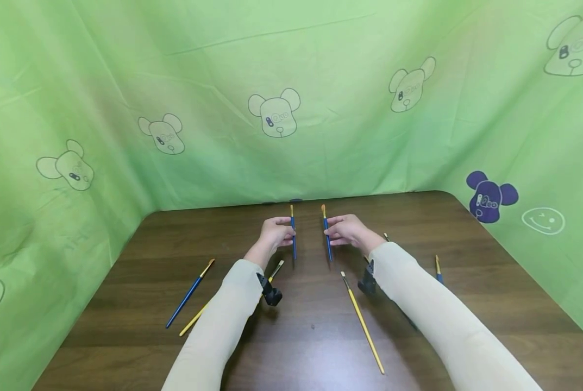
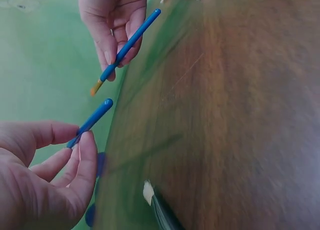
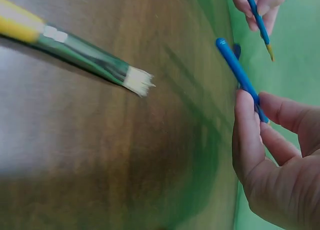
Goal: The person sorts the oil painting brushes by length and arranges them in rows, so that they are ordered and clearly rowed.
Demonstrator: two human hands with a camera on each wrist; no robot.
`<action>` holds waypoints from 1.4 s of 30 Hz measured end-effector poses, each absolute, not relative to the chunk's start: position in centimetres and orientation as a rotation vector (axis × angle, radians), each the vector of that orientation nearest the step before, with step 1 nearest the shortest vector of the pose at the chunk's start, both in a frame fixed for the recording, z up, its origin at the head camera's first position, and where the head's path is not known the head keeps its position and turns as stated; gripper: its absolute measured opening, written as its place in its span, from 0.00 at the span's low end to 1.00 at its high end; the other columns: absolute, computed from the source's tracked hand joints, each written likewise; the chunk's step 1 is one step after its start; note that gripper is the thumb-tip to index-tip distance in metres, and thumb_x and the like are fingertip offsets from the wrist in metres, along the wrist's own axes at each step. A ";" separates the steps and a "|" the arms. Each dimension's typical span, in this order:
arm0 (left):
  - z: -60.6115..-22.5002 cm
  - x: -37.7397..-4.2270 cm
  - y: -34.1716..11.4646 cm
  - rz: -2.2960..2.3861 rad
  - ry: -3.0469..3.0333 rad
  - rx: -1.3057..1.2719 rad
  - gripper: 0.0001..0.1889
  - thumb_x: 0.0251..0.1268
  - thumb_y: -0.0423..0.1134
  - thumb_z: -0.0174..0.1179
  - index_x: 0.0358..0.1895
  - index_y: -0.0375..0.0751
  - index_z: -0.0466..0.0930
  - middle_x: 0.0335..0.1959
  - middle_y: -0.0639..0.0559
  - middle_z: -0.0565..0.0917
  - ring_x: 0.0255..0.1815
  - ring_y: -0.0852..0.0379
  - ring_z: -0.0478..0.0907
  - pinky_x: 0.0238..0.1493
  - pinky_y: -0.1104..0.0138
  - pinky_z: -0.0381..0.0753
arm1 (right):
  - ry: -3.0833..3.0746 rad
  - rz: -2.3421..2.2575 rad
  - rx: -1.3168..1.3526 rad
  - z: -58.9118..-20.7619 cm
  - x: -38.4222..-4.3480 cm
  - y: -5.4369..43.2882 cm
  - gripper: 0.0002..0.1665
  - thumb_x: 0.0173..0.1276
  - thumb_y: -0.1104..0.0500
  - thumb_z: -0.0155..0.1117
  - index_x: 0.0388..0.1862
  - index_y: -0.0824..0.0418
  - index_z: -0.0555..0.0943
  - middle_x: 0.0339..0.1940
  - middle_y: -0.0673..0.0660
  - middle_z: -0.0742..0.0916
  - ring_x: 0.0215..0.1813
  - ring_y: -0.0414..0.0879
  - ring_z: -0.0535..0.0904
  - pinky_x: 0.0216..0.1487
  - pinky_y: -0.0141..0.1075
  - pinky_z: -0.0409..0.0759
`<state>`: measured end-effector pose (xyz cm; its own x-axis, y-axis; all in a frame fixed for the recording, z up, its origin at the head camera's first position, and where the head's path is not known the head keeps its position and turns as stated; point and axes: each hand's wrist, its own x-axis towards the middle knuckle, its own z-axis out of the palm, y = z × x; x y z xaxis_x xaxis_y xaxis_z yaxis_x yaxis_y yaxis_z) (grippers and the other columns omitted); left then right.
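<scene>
My left hand (image 1: 275, 233) pinches a blue-handled paintbrush (image 1: 294, 247) between thumb and fingertips near the table's far edge. Just to the right, a second blue-handled paintbrush (image 1: 328, 250) is pinched in the fingertips of my right hand (image 1: 348, 230). Both brushes point bristles away from me, side by side with a gap between them. In the left wrist view, the blue handle end (image 2: 100, 112) sticks out past my left fingers. The right wrist view shows the other blue handle (image 3: 232, 59) between my right thumb and fingers, held above the table.
On the brown table (image 1: 291, 336) lie a blue paintbrush (image 1: 188, 298) at left, a yellow paintbrush (image 1: 195, 319) partly under my left sleeve, and another yellow paintbrush (image 1: 363, 326) at centre right. A blue paintbrush (image 1: 438, 269) is partly hidden by my right sleeve. Green cloth (image 1: 213, 163) hangs behind.
</scene>
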<state>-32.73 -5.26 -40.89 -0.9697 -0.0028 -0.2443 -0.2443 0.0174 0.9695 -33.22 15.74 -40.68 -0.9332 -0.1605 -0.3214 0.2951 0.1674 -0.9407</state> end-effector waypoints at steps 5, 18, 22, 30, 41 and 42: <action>-41.3 -33.6 -4.4 2.055 2.152 -0.273 0.25 0.54 0.17 0.59 0.58 0.33 0.78 0.37 0.40 0.80 0.28 0.56 0.77 0.24 0.71 0.82 | 2.114 -1.811 0.157 -40.7 -34.2 15.6 0.32 0.66 0.75 0.57 0.70 0.73 0.64 0.42 0.63 0.82 0.34 0.43 0.80 0.38 0.37 0.84; -43.2 -35.6 -2.6 1.892 2.313 -0.382 0.24 0.52 0.16 0.61 0.55 0.35 0.81 0.36 0.39 0.83 0.29 0.54 0.81 0.24 0.69 0.83 | 2.215 -1.731 0.213 -41.0 -35.3 14.2 0.30 0.65 0.76 0.57 0.67 0.74 0.67 0.56 0.72 0.79 0.46 0.52 0.78 0.38 0.37 0.84; -43.3 -35.6 -2.1 1.830 2.359 -0.423 0.24 0.52 0.17 0.62 0.55 0.37 0.82 0.45 0.38 0.82 0.29 0.53 0.82 0.23 0.69 0.83 | 2.240 -1.725 0.222 -41.4 -35.3 14.0 0.29 0.65 0.76 0.58 0.66 0.75 0.68 0.43 0.65 0.82 0.41 0.49 0.78 0.38 0.38 0.84; -43.0 -35.4 -1.6 1.739 2.476 -0.415 0.24 0.51 0.19 0.64 0.53 0.40 0.84 0.52 0.37 0.81 0.26 0.54 0.83 0.22 0.71 0.81 | 2.269 -1.761 0.267 -42.0 -35.3 14.1 0.27 0.65 0.75 0.60 0.63 0.74 0.72 0.37 0.62 0.84 0.34 0.44 0.80 0.37 0.37 0.84; -42.9 -35.0 -1.4 1.655 2.584 -0.335 0.21 0.55 0.24 0.65 0.54 0.41 0.84 0.52 0.39 0.82 0.28 0.55 0.84 0.25 0.73 0.82 | 2.388 -1.714 0.347 -42.6 -35.5 13.7 0.24 0.62 0.73 0.64 0.59 0.72 0.77 0.51 0.71 0.82 0.30 0.44 0.83 0.33 0.32 0.84; -42.9 -35.0 -1.4 1.645 2.598 -0.327 0.21 0.55 0.24 0.65 0.53 0.41 0.85 0.51 0.39 0.82 0.28 0.55 0.84 0.25 0.73 0.82 | 2.401 -1.704 0.351 -42.7 -35.6 13.6 0.24 0.62 0.73 0.65 0.59 0.72 0.77 0.50 0.71 0.83 0.29 0.44 0.83 0.32 0.32 0.84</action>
<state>-34.97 -1.41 -42.94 -0.9764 -0.1509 -0.1543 -0.2040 0.4122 0.8880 -35.55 13.61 -42.69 -0.9566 0.0896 -0.2773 0.2913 0.3168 -0.9026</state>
